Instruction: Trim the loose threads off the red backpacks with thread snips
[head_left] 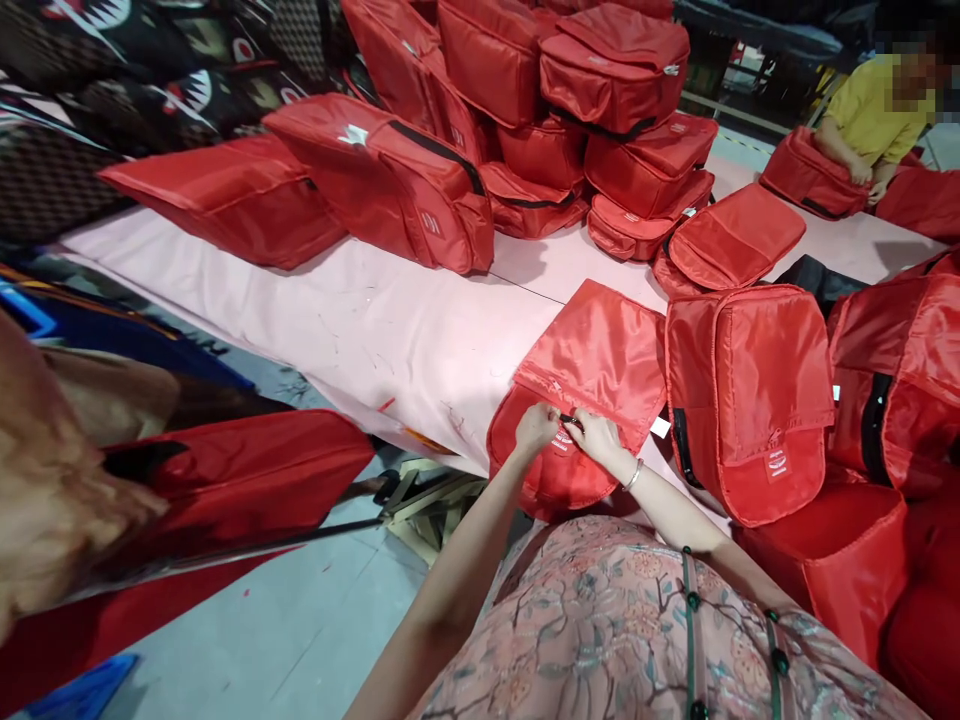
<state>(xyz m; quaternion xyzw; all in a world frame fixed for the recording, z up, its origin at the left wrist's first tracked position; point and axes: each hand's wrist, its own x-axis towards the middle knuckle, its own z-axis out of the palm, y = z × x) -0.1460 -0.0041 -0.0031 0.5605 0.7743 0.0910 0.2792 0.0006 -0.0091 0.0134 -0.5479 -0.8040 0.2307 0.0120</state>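
Note:
A flat red bag [592,370] lies at the near edge of the pink table [390,320], partly hanging over the edge. Both my hands are on its front pocket. My left hand [535,428] is closed in a pinch on the fabric by the small label. My right hand [596,436], with a bracelet at the wrist, is closed beside it and grips a small dark thing at the pocket seam, likely a zipper pull. The two hands almost touch.
An upright red bag [750,395] stands just right of mine, with more red bags [896,375] beyond. Stacked red bags [592,110] fill the table's far side. A person in a yellow shirt [874,110] handles a bag far right. Red fabric [225,490] hangs at the left.

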